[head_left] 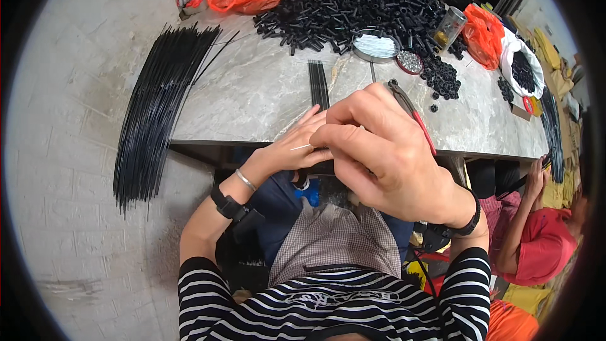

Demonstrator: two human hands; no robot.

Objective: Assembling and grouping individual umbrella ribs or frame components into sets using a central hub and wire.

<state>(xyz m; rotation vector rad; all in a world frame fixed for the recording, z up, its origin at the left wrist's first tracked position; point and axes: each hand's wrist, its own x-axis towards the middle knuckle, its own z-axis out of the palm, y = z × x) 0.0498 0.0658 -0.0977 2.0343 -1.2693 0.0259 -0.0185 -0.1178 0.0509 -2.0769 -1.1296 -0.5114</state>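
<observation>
My right hand (391,158) is raised close to the camera, its thumb and forefinger pinched on a thin white stick (301,147) that points left. Behind it, my left hand (297,143) lies at the table's front edge, some fingers stretched out and the rest hidden by the right hand. Just past its fingertips, a small bundle of thin black rods (319,85) lies on the table. Red-handled pliers (413,113) rest beside my right hand. A round dish of white sticks (376,47) stands farther back.
On the marbled table (252,98), a large heap of black tubular parts (360,3) fills the back. Many long black rods (161,107) overhang the left edge. Right of centre are a dish of small metal pieces (409,62) and a clear jar (449,28). A co-worker in red (543,246) sits at right.
</observation>
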